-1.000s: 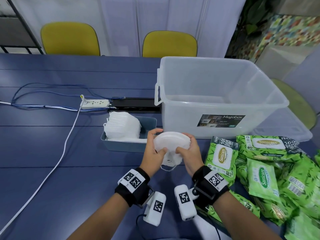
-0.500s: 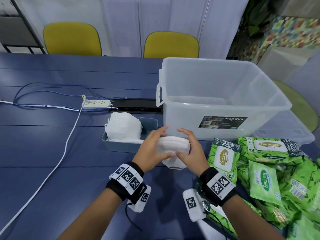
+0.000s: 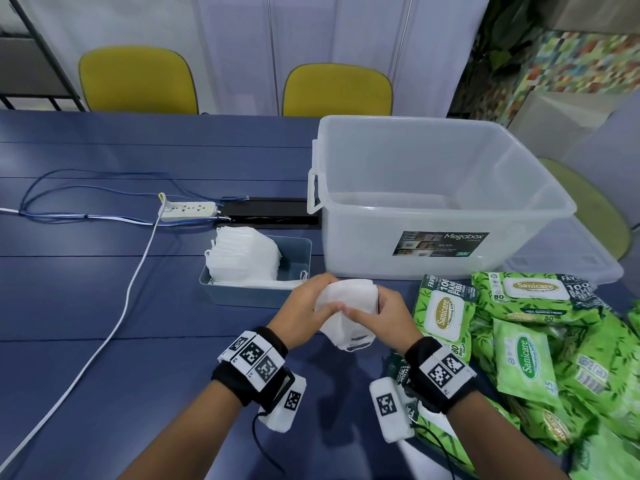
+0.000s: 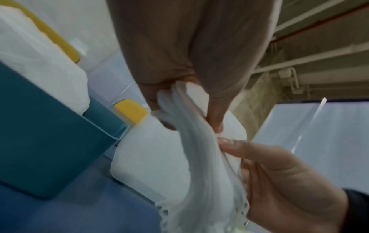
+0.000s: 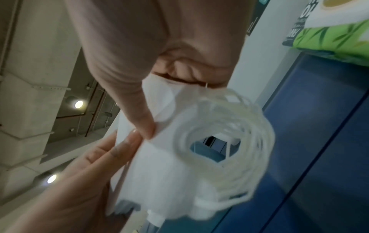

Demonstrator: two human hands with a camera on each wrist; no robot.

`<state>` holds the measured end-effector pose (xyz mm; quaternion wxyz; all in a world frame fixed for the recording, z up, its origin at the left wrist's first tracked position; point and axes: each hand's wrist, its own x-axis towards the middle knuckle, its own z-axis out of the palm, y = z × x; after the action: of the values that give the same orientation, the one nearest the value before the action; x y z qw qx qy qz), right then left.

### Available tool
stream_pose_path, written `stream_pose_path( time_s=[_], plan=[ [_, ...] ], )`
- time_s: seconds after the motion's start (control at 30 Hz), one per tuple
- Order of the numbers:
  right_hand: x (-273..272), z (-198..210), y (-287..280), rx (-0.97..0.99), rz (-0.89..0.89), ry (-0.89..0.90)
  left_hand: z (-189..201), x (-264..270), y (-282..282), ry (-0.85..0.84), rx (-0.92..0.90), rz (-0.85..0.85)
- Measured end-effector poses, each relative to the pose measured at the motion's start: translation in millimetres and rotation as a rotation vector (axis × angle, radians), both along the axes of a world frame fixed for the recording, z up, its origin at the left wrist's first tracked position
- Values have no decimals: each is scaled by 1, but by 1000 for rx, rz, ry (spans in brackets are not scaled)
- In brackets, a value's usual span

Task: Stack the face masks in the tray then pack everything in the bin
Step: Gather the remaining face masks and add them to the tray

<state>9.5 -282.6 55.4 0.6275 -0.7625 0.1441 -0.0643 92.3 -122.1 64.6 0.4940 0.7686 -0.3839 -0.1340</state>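
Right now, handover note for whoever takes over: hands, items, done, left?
Left hand and right hand both grip a white bundle of face masks just above the table, in front of the teal tray.
Tray already holds a mask stack at its left end.
Clear bin looks empty; wipe packs lie on the table to its right.
Left: bundle into tray, then tray and wipes into bin.

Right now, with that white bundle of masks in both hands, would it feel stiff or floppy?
Probably floppy: the bundle of masks sags below the left hand and right hand. Likely light, since fingertips alone pinch it. Its loose ear loops could snag.
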Motion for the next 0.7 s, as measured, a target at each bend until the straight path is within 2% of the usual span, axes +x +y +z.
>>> stream_pose_path(
  time_s=[0.1, 0.2, 0.27, 0.33, 0.43, 0.53, 0.7],
  plan=[
    [3, 3, -3, 81, -28, 1, 2, 1, 1, 157, -118, 109],
    [8, 7, -2, 275, -154, -79, 3, 1, 1, 485, -316, 289],
    [13, 12, 4, 417, -192, -148, 1, -3, 0, 705, -348, 241],
    [17, 17, 10, 461, -201, -195, -3, -10, 0, 764, -251, 166],
    [23, 23, 16, 372, -183, -256, -9, -16, 0, 800, -206, 171],
    [25, 23, 17, 247, -37, -282, -6, -13, 5, 900, -288, 245],
    [29, 20, 22, 53, 109, -274, 6, 0, 17, 1007, -360, 198]
  ],
)
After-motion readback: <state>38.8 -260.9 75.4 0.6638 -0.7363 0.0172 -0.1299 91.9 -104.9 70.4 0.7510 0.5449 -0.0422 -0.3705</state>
